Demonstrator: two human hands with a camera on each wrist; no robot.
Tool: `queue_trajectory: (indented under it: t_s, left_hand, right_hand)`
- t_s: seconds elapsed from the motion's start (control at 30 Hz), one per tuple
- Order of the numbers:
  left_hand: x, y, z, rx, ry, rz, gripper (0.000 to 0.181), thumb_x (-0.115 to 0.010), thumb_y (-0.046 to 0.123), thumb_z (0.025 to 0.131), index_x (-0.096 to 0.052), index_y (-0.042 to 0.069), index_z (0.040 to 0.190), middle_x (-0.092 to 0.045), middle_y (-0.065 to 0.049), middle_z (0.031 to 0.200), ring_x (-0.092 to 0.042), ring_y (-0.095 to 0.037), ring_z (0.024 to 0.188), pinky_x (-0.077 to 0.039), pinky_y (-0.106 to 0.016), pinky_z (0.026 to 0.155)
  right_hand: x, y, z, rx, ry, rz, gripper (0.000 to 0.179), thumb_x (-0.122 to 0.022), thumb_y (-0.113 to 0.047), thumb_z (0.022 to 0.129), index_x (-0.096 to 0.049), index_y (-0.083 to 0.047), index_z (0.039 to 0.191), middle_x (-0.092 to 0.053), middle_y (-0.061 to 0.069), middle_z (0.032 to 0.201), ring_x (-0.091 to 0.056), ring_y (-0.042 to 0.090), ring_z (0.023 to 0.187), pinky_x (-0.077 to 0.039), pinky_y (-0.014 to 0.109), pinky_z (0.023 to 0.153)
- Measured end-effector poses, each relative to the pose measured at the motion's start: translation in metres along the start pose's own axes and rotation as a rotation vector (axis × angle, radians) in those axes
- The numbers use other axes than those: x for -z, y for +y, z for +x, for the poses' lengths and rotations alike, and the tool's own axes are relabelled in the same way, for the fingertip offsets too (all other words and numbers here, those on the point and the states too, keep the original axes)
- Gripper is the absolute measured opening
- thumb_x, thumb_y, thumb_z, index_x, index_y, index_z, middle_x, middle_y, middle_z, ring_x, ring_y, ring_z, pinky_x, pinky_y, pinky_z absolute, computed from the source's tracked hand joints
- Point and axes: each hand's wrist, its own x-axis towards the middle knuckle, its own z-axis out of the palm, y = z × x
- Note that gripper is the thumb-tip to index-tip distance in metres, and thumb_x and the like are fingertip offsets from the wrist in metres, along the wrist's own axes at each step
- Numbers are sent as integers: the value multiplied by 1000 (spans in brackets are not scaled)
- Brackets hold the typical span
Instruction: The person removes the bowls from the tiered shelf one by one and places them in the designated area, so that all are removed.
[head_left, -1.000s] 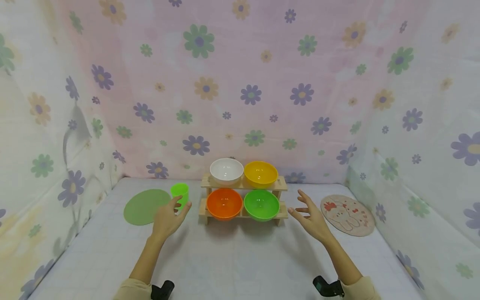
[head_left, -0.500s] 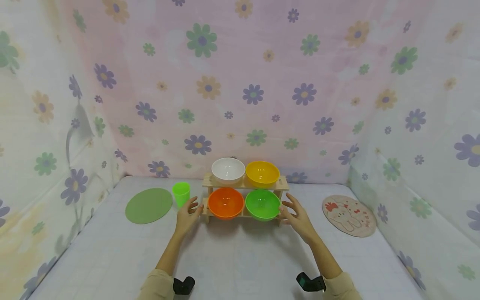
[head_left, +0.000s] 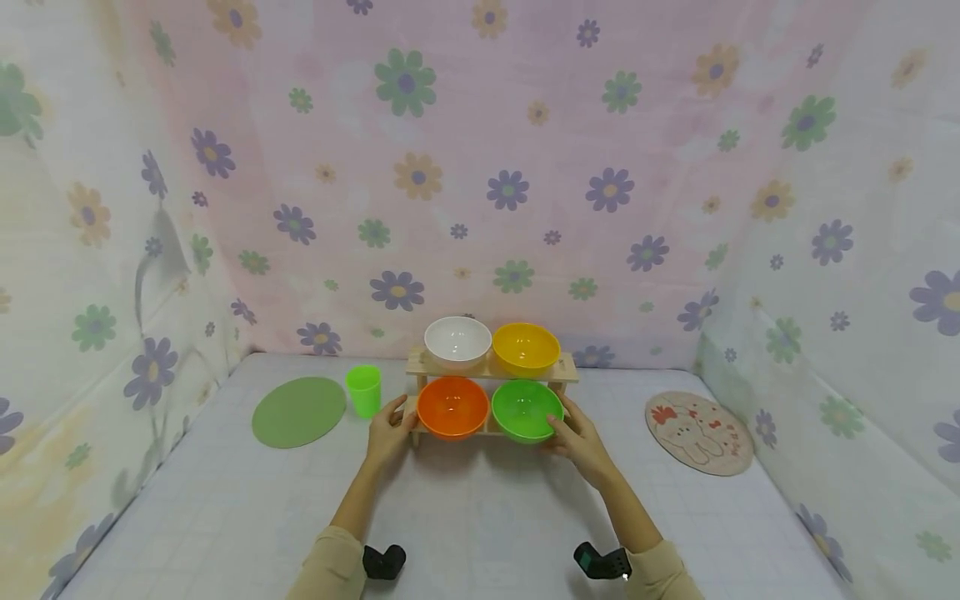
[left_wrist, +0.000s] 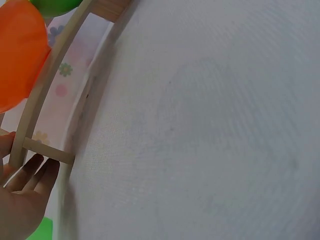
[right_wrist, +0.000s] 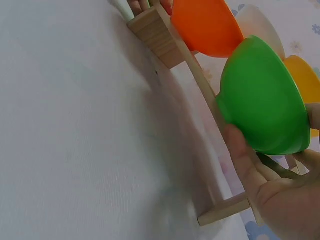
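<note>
A two-tier wooden rack holds a white bowl and a yellow bowl above, an orange bowl and a green bowl below. At the rack's left end, my left hand grips the lower tier, its fingers by the leg in the left wrist view. My right hand holds the green bowl's right side. In the right wrist view the thumb is at the rim and other fingers lie beneath the bowl, along the rack. The bowl's base still seems to rest on the rack.
A bright green cup stands left of the rack, near my left hand. Beyond it lies a round green mat. A round pink mat with a bunny picture lies at the right. Flower-printed cloth walls enclose the white table.
Both hands have moved inward from either side. My left hand has passed the cup and taken hold of the rack's left end; my right hand has taken hold of the green bowl.
</note>
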Motion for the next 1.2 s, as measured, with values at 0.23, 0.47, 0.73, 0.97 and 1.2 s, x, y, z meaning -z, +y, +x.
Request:
queue_trajectory:
  t_s: [0.23,0.47,0.73,0.97,1.2]
  left_hand:
    - [1,-2,-2,25,-23,-51,51,-59,7,92,-40,-15,134,-53,-39,118,-57,-46,107,-53,-38,84]
    - [1,-5,-1,26,-29,-73,50,-58,6,92,-40,-13,134,-54,-38,118,-58,-45,107,-52,-38,86]
    - [2,-6,0,37,-37,-95,50,-59,5,91,-40,-12,135,-54,-37,118,-58,-46,107,-52,-37,86]
    - [1,-6,-1,31,-23,-95,49,-58,5,91,-41,-13,134,-55,-38,116,-58,-46,106,-53,-36,84]
    - [1,-4,-2,35,-20,-96,50,-59,6,91,-41,-12,134,-54,-37,117,-58,-45,106,-53,-35,85]
  right_hand:
    - [-2,-2,0,-10,-30,53,58,-41,-10,100,-13,-5,151,-32,37,138,-66,27,90,-54,45,82]
    - [-1,-5,-7,-21,-15,48,59,-39,-5,97,-14,-4,150,-26,37,142,-62,30,100,-53,43,84]
    - [1,-2,-26,-32,-75,78,61,-41,-3,95,-15,-5,150,-18,36,146,-58,35,107,-53,41,84]
    - [-3,4,-42,-52,-178,85,67,-40,1,91,-9,-3,150,-14,39,145,-53,36,112,-52,44,86]
    - [-18,12,-49,-61,-294,99,67,-42,0,90,-11,-2,150,-19,39,143,-53,35,113,-51,45,87]
